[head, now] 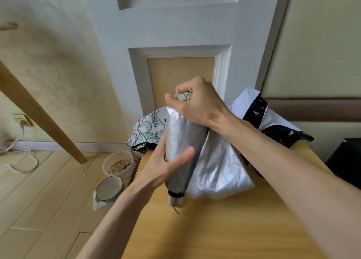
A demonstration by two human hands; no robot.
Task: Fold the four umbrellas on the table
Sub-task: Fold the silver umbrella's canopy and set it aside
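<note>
Head view.

- Tub (106,169) is sitting on the floor just left of the counter (224,229). It's clear plastic and is holding a layer of tan, grain-like stuff. Something dark is poking into the grain, can't tell what.
- Bowl (101,182) is sitting on the floor just in front of the tub. It has a dark rim, is showing a bare white inside, and is resting on a scrap of white paper (97,205).
- Silver umbrella (181,137) is being held tilted over the middle of the counter, handle (174,199) end down. Can't tell if the handle is touching the top.
- Part of its canopy is rolled tight into a tube. The rest is hanging loose to the right and lying on the counter.
- Right hand (197,104) is gripping the top end, fingers curled round the bunched fabric.
- Left hand (166,167) is wrapping round the rolled tube lower down, thumb lying across the front.
- Floral umbrella (146,128) is lying crumpled at the far left corner, partly hidden behind the silver one.
- Black-white umbrella (259,110) is lying unfolded at the far right, with the right forearm crossing in front of it.
- White door (175,34) with tan panels is standing behind the counter.
- Wooden leg (39,112) is slanting across the left side.
- Socket (20,119) is carrying a plug, and its white cable (36,161) is trailing over the floor.
- Black box (345,157) is sitting beside the counter at the right edge.
</note>
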